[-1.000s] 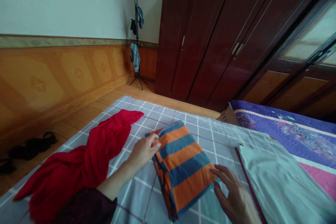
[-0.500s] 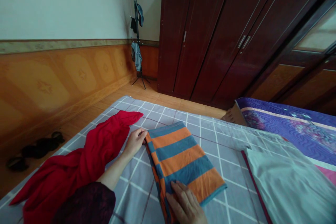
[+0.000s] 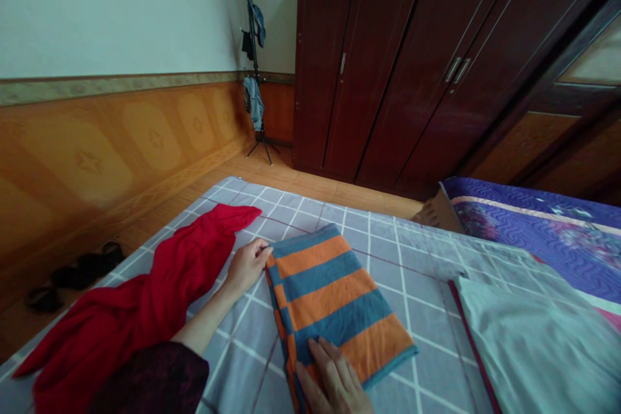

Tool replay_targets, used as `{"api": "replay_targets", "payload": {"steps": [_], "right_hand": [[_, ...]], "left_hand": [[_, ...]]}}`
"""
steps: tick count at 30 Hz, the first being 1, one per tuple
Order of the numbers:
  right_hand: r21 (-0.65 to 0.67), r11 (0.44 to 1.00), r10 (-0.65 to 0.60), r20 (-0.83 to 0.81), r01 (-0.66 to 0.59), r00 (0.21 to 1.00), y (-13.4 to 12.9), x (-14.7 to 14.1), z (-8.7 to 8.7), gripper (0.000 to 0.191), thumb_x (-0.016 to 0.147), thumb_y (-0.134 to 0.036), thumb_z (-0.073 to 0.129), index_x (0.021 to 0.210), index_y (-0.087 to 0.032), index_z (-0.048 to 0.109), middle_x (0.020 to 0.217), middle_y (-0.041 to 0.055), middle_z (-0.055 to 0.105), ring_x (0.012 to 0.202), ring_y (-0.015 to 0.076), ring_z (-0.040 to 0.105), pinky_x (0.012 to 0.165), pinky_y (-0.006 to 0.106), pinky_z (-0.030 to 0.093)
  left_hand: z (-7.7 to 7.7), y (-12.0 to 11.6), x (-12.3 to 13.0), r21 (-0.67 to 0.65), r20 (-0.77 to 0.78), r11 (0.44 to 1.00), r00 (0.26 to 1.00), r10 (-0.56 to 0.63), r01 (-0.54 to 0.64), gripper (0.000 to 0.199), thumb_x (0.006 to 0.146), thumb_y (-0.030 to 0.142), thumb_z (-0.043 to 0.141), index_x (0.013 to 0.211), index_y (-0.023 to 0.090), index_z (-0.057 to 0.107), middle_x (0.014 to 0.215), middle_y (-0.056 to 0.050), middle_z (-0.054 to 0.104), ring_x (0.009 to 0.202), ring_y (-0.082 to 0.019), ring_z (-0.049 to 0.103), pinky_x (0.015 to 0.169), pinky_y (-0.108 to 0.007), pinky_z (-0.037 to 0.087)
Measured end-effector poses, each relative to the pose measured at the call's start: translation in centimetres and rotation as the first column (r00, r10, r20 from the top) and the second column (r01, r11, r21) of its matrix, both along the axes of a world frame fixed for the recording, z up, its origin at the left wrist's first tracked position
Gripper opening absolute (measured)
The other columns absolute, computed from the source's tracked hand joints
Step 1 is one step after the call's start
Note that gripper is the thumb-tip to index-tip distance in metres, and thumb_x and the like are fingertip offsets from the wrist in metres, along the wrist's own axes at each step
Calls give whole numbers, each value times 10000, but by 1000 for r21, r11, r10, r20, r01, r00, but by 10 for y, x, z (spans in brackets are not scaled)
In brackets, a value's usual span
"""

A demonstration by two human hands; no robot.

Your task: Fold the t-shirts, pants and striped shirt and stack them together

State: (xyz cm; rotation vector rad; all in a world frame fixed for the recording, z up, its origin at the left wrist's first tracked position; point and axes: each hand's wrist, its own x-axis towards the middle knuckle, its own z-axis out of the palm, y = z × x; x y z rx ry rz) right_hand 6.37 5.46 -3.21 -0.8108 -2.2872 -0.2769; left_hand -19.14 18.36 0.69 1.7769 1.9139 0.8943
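Note:
A folded garment with orange and blue-grey stripes lies on the checked bedsheet. My left hand pinches its far left corner between thumb and fingers. Toward the near edge, my right hand rests on the stripes, fingers stretched out and slightly spread. Layers show along the garment's left side, where the fold is. To the left, a crumpled red cloth runs along the bed, partly behind my left sleeve.
A pale green cloth with a dark red edge lies on the right of the bed. Beyond stand a dark red wardrobe, a coat rack and a purple-covered bed. Black shoes sit on the floor at left.
The view has shifted slightly. My left hand keeps its pinch on the corner, and my right hand stays on the striped garment, a little lower and further left in view.

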Motion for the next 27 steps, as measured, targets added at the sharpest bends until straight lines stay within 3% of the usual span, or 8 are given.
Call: {"api": "replay_targets", "payload": {"steps": [6,10,13,16,20,22,24,27], "right_hand": [[45,999,-19,46,17,999,-2,-1,0,279,896,-235,517,1162,-300,573,1092,42,669,998,188,632,792,285,541],[47,999,13,50,-15,999,-4,1,0,391,888,-486,476,1188,-251,562,1159,95,632,1066,231,591,831,330,525],[18,999,39,33,-40,999,-5,3,2,482,864,-571,454,1202,-240,549,1223,109,593,1110,242,559,881,356,498],[38,998,46,48,-48,998,-10,-2,5,407,881,-488,475,1174,-220,564,1182,101,620,1109,238,557,888,351,496],[88,996,12,-62,-6,998,-16,-14,10,202,884,-270,503,1048,-238,617,1010,30,693,956,176,631,830,288,529],[68,997,49,-138,-40,989,-17,-12,18,202,885,-304,495,1031,-244,620,983,17,698,928,161,638,832,286,531],[-13,999,37,-129,-39,991,-13,-2,28,285,870,-379,501,1089,-228,604,1100,51,665,1028,199,606,865,341,523],[-157,970,-202,-75,189,976,-2,21,37,415,851,-346,526,1224,-164,539,1292,140,542,1208,290,482,923,455,479]], "left_hand": [[-1,-2,-1,-20,-121,999,992,48,-51,159,842,314,501,857,219,627,676,1,633,684,-181,607,630,-249,403],[13,-16,12,133,-224,990,972,74,-44,248,876,297,473,1091,229,575,964,-48,649,888,-198,610,769,-280,446],[17,-28,28,237,-321,942,934,-155,238,319,898,319,453,1192,233,542,1190,-65,583,1120,-204,527,977,-316,393],[7,-32,37,99,-430,872,811,-397,479,397,884,297,482,1274,227,507,1336,-63,503,1241,-229,439,1070,-386,323],[0,-27,35,57,-498,913,804,-325,404,390,915,262,403,1269,152,528,1366,-116,476,1277,-256,401,1092,-444,289],[9,-26,39,78,-494,919,815,-302,387,392,918,275,400,1263,146,535,1361,-123,481,1276,-259,403,1095,-449,287],[23,-27,53,63,-466,899,809,-358,434,404,918,289,412,1294,179,508,1386,-96,463,1292,-243,387,1103,-443,277],[44,-28,92,-17,-417,806,728,-544,592,417,930,293,401,1337,226,457,1426,-49,422,1334,-208,332,1129,-438,222]]}}
